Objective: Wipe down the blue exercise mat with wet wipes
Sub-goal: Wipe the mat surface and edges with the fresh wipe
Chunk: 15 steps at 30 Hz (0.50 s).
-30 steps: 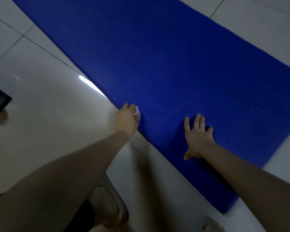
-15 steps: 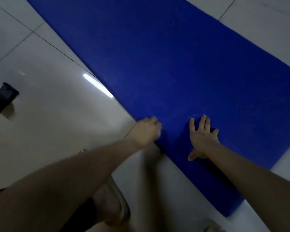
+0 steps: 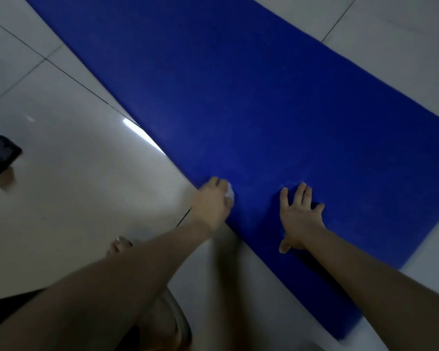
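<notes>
A long blue exercise mat (image 3: 238, 97) lies diagonally on the pale tiled floor. My left hand (image 3: 212, 202) is at the mat's near left edge, its fingers curled over a small white wet wipe (image 3: 230, 193) that peeks out at the knuckles. My right hand (image 3: 299, 216) lies flat on the mat with fingers spread, a little to the right of the left hand. Most of the wipe is hidden under my left hand.
A dark object (image 3: 0, 155) sits on the floor at the far left edge. My foot in a sandal (image 3: 119, 245) shows below my left forearm, near my knee. Glossy floor tiles (image 3: 74, 173) surround the mat on both sides.
My left hand with the wipe slid back along the mat's edge and then forward again. My right hand stayed pressed flat on the mat.
</notes>
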Motion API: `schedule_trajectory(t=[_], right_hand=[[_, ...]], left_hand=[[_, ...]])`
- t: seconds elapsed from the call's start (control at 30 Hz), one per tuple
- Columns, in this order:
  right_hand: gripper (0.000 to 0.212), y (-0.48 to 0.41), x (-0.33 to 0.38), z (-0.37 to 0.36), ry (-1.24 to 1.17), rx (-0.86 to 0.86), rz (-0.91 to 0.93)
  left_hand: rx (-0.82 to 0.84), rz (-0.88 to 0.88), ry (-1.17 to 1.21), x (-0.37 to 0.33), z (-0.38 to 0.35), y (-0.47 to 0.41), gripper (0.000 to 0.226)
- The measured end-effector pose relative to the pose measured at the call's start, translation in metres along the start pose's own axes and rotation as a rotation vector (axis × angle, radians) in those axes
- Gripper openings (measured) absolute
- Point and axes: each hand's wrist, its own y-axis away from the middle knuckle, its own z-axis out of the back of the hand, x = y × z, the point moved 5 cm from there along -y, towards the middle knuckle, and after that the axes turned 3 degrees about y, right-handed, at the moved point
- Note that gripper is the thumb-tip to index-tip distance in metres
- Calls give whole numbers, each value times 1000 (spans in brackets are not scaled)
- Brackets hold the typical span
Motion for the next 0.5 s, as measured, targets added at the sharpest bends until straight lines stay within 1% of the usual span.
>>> schedule_trajectory(t=[0.07, 0.1, 0.17, 0.2, 0.27, 0.3, 0.37, 0.43, 0.5], right_hand=[[161, 0, -1, 0, -12, -4, 4], [160, 1, -2, 0, -13, -6, 4], [160, 0, -3, 0, -9, -7, 2], [160, 0, -3, 0, -5, -5, 0], [161, -1, -2, -1, 0, 1, -1], [161, -2, -2, -1, 5, 2, -3], [162, -4, -1, -2, 14, -11, -2], [162, -3, -1, -2, 15, -24, -1], [163, -3, -1, -3, 14, -26, -2]], left_hand=[[83, -147, 33, -41, -23, 26, 23], [150, -223, 35, -61, -35, 39, 20], [262, -352, -11, -84, -54, 55, 18], [281, -415, -61, -88, -58, 57, 19], [234, -538, -145, -81, -52, 48, 18], [186, -543, -206, -70, -46, 39, 18], [51, -411, -245, -37, -25, 8, 22], [-17, -157, -197, 6, 5, -27, 32], [-84, 56, -176, 41, 30, -49, 34]])
